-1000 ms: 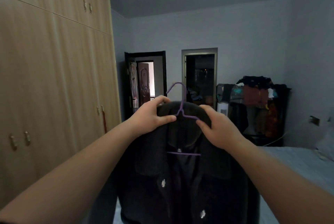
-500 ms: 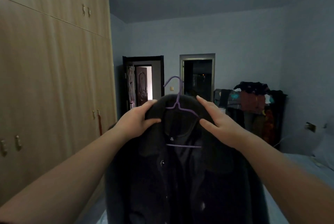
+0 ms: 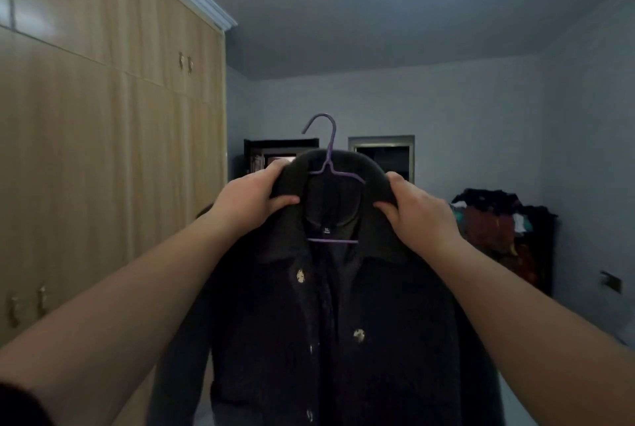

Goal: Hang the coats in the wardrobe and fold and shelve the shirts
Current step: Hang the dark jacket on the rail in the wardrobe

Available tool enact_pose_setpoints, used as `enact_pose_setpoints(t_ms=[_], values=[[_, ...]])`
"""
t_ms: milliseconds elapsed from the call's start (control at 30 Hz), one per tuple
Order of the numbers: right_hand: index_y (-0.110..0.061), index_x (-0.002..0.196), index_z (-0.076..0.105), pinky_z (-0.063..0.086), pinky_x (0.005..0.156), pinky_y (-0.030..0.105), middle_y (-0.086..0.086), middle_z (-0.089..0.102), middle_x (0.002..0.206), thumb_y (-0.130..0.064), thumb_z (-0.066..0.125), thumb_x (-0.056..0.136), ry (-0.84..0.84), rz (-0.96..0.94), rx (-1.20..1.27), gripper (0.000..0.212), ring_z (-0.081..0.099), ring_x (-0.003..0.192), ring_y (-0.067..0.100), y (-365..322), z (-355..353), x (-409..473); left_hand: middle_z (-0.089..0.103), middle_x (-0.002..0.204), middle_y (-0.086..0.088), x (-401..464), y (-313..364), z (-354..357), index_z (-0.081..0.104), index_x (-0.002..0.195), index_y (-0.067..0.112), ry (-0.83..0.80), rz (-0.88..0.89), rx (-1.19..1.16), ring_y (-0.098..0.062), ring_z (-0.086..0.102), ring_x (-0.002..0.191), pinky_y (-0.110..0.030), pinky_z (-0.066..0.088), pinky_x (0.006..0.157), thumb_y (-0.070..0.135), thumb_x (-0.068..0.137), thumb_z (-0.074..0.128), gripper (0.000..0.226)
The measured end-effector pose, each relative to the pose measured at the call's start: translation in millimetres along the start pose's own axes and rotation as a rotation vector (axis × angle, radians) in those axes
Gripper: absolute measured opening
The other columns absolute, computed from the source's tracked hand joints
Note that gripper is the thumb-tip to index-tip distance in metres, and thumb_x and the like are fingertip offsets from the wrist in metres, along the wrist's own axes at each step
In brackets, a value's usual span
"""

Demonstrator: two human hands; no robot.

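Beside closed wardrobe (image 3: 103,150), dark coat (image 3: 330,322) on purple hanger (image 3: 326,157), collar between gripping left hand (image 3: 251,195) and right hand (image 3: 419,216).

both hands, left hand (image 3: 252,197) and right hand (image 3: 417,216), grip the collar of a dark coat (image 3: 330,322) on a purple hanger (image 3: 328,157), beside the closed wardrobe (image 3: 103,150).
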State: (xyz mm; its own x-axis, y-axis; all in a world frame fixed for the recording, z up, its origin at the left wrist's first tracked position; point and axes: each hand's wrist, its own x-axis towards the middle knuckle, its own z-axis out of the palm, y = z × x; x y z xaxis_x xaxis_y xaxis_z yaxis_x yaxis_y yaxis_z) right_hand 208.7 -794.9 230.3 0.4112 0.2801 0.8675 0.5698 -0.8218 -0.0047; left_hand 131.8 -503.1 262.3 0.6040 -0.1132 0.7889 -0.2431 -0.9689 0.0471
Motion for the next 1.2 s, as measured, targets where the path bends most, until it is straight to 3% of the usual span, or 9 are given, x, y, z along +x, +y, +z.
enact_pose_setpoints(t_ms=[100,267,467,600,700,800,900,1067,1200], values=[[-0.027,0.123,0.041,0.050,0.065,0.041,0.003,0.067,0.105,-0.054,0.046,0.094,0.112,-0.037,-0.022,0.040,0.067,0.092,0.032,-6,-28,48,0.065,0.118,0.000,27,2,-42,0.037,0.131,0.033,0.098,0.037,0.038,-0.028,0.063,0.106,-0.043,0.052,0.081,0.058,0.085,0.059,0.057],[-0.026,0.117,0.044,0.052,0.068,0.043,0.006,0.069,0.103,-0.057,0.044,0.092,0.238,-0.105,0.017,0.040,0.067,0.091,0.034,-30,-70,102,0.064,0.122,-0.002,55,8,-116,0.039,0.136,0.030,0.197,0.033,0.124,-0.029,0.062,0.108,-0.039,0.049,0.080,0.055,0.087,0.059,0.059],[-0.028,0.117,0.044,0.042,0.063,0.037,0.003,0.071,0.098,-0.059,0.046,0.093,0.234,-0.192,0.086,0.040,0.069,0.088,0.032,-85,-55,109,0.065,0.122,0.000,20,-19,-169,0.039,0.138,0.030,0.159,-0.059,0.249,-0.027,0.063,0.108,-0.037,0.048,0.080,0.053,0.088,0.061,0.059],[-0.028,0.117,0.043,0.043,0.063,0.037,0.002,0.071,0.096,-0.062,0.044,0.092,0.145,-0.251,0.146,0.043,0.069,0.086,0.031,-145,-40,111,0.065,0.123,0.000,-26,-55,-203,0.039,0.139,0.031,0.142,-0.140,0.336,-0.028,0.063,0.109,-0.038,0.051,0.082,0.057,0.086,0.061,0.063],[-0.028,0.121,0.041,0.037,0.063,0.034,0.002,0.071,0.098,-0.062,0.045,0.092,0.093,-0.303,0.219,0.045,0.068,0.089,0.030,-203,-35,116,0.065,0.124,0.001,-61,-83,-242,0.038,0.140,0.031,0.143,-0.207,0.409,-0.027,0.063,0.109,-0.037,0.050,0.082,0.057,0.086,0.061,0.064],[-0.031,0.136,0.034,0.041,0.068,0.034,0.003,0.071,0.105,-0.064,0.047,0.090,0.072,-0.364,0.366,0.058,0.067,0.095,0.030,-271,-31,119,0.065,0.124,0.000,-102,-110,-292,0.038,0.140,0.031,0.147,-0.263,0.514,-0.028,0.063,0.108,-0.037,0.050,0.080,0.059,0.086,0.060,0.065],[-0.032,0.139,0.039,0.040,0.071,0.032,0.002,0.069,0.112,-0.068,0.049,0.087,0.025,-0.426,0.497,0.065,0.066,0.101,0.028,-350,-29,117,0.065,0.121,-0.005,-154,-138,-346,0.037,0.138,0.030,0.137,-0.332,0.631,-0.032,0.064,0.106,-0.039,0.051,0.079,0.063,0.084,0.057,0.067],[-0.037,0.135,0.044,0.048,0.074,0.034,-0.002,0.069,0.112,-0.071,0.045,0.086,-0.024,-0.563,0.593,0.060,0.066,0.100,0.024,-496,-28,105,0.064,0.119,-0.002,-249,-183,-443,0.031,0.138,0.031,0.051,-0.487,0.712,-0.029,0.063,0.105,-0.036,0.047,0.078,0.060,0.086,0.058,0.065],[-0.035,0.139,0.042,0.043,0.070,0.029,-0.003,0.068,0.115,-0.067,0.045,0.090,-0.054,-0.620,0.684,0.059,0.066,0.102,0.022,-612,-28,84,0.064,0.118,-0.003,-322,-218,-515,0.029,0.139,0.033,0.020,-0.633,0.712,-0.028,0.063,0.103,-0.041,0.052,0.084,0.059,0.087,0.060,0.065]])
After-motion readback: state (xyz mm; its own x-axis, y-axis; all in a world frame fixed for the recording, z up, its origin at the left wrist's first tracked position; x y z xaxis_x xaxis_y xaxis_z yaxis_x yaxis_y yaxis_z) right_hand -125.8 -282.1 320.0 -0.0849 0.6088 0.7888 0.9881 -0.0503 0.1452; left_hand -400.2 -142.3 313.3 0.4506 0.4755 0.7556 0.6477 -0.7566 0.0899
